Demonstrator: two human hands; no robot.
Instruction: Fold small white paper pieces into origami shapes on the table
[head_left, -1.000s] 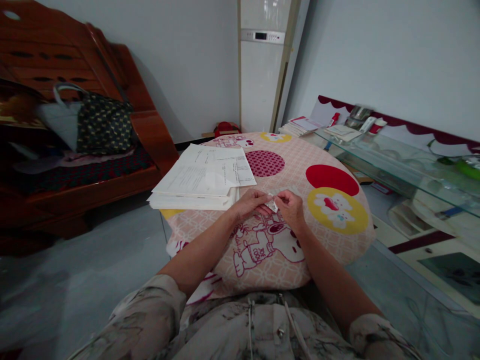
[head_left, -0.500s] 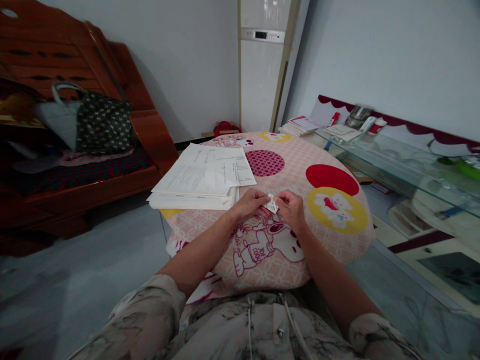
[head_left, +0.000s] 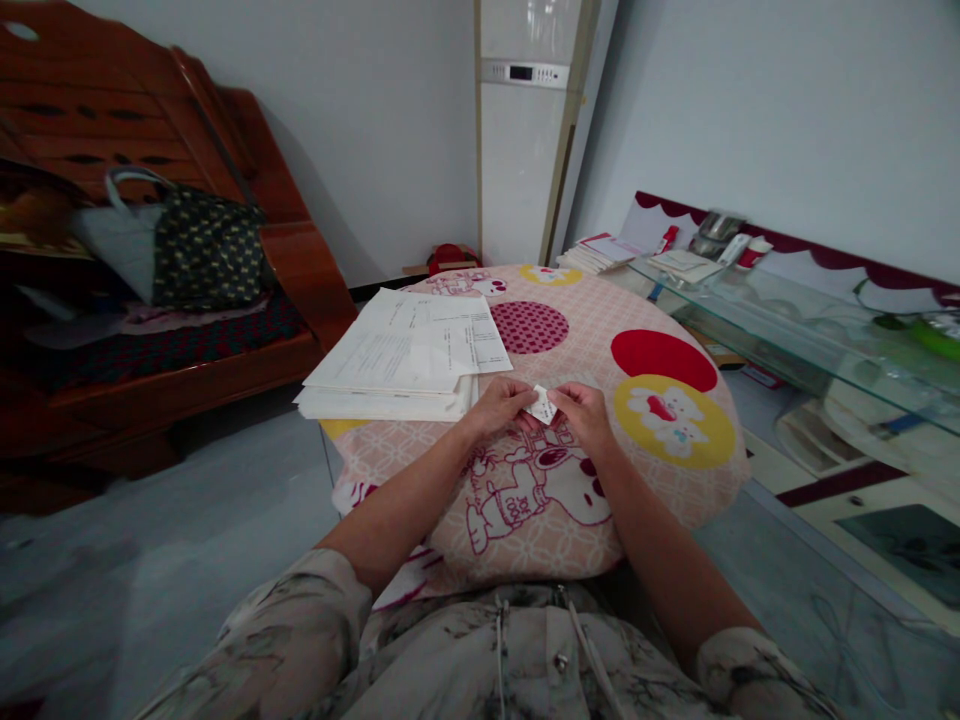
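Both hands pinch a small folded white paper (head_left: 541, 405) between fingertips, the left hand (head_left: 499, 405) at its left edge and the right hand (head_left: 589, 415) at its right, just above the cartoon-print tablecloth (head_left: 660, 440) near the table's front. The paper looks already creased down to a small packet, with the folding apparently unfinished and the stack of printed sheets (head_left: 405, 360) lying untouched beside the left hand. Compared with a second earlier, the hands have drawn slightly closer and the paper sits a touch higher.
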